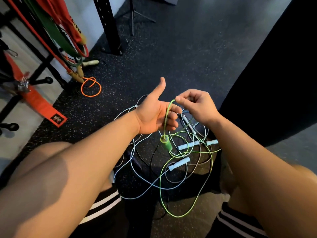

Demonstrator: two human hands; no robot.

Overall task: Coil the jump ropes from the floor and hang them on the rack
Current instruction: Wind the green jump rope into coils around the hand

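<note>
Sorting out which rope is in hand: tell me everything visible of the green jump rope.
The green jump rope is a thin, glossy, plastic-looking cord. The right hand pinches it near one end; from there it arcs down past the open left hand to a dangling green handle. The rest lies in loose loops on the floor, tangled with light blue ropes.

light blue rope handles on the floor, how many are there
3. One light blue cylindrical handle beside the hanging green handle, one right of it, one nearer the knees; others may be hidden.
</note>
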